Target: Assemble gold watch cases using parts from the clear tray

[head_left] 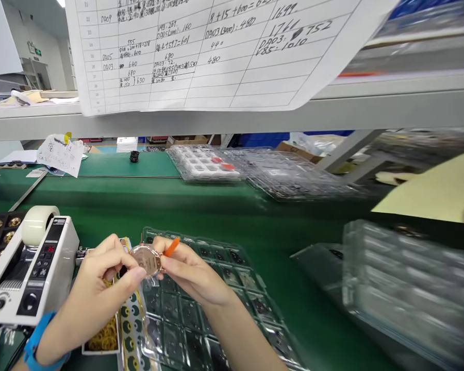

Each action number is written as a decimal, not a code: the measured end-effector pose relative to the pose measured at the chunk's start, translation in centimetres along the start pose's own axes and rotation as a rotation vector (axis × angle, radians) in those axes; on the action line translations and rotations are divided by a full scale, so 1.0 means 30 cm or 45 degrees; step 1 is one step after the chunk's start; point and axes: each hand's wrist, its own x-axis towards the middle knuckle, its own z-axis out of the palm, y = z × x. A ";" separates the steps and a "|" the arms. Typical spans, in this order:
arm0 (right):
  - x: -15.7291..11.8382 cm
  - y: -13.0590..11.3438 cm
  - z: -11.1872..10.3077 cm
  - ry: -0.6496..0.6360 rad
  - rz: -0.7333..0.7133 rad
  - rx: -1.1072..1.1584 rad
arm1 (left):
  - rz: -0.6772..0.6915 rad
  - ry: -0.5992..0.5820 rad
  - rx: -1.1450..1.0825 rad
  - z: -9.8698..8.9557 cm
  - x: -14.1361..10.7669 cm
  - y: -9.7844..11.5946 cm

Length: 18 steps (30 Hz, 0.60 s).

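Left hand (100, 268) and right hand (189, 270) both pinch a round watch case (146, 260) above the compartment tray (232, 288) at the desk's near edge; right also grips an orange stick (172, 247).

Round rose-gold watch case (146, 260) (glass-faced) held above tray.

A tape dispenser (27, 263) sits on the green bench (216, 206), stacked clear trays (204, 162) beyond, a handwritten chart (201, 51) overhead.
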 end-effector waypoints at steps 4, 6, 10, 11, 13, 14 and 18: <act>-0.008 -0.012 0.000 0.017 -0.033 -0.164 | 0.130 0.071 0.234 -0.002 -0.013 -0.008; -0.009 -0.021 0.005 0.043 -0.050 -0.315 | 0.187 0.124 0.383 0.003 -0.015 -0.014; -0.010 -0.036 0.015 0.084 -0.065 -0.497 | 0.289 0.225 0.657 0.021 -0.021 -0.012; -0.011 -0.037 0.015 0.094 -0.073 -0.523 | 0.320 0.259 0.714 0.023 -0.027 -0.007; -0.011 -0.040 0.013 0.141 -0.090 -0.558 | 0.368 0.319 0.771 0.022 -0.042 0.006; -0.011 -0.042 0.010 0.168 -0.098 -0.564 | 0.376 0.330 0.759 0.018 -0.051 0.014; -0.010 -0.052 0.002 0.197 -0.129 -0.508 | 0.284 0.140 0.486 -0.009 -0.065 0.033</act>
